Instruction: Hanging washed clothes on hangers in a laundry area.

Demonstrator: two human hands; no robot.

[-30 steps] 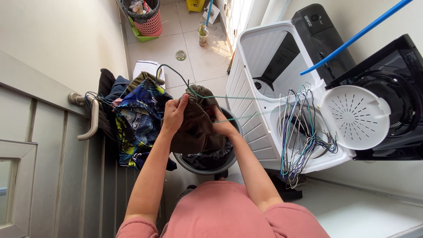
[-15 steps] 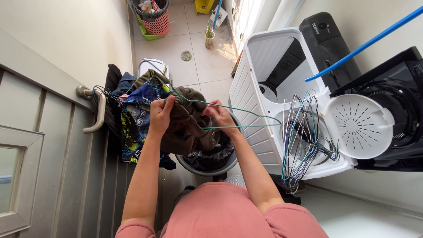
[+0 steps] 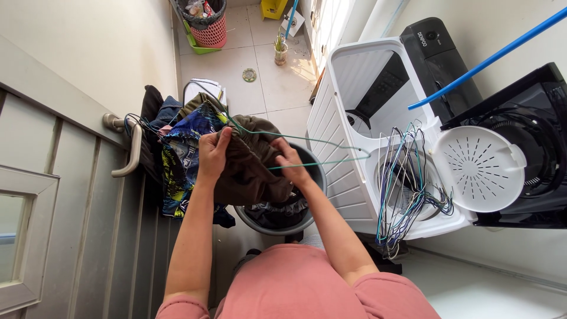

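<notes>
Since the earlier frame the green wire hanger (image 3: 319, 150) has swung lower, its far end now pointing toward the white washing machine (image 3: 378, 118), and the right hand (image 3: 290, 159) has slid down over the cloth.

The olive-brown garment (image 3: 251, 168) hangs bunched above the grey tub (image 3: 307, 215), still holding dark laundry. It looks limp, creased and damp. One hanger shoulder seems to sit inside it while the other sticks out bare, so the threading looks about half done. Several pieces already hang from the door handle (image 3: 127, 150).

The left hand (image 3: 211, 156) pinches the garment's upper edge; the right hand closes on cloth and wire together.
</notes>
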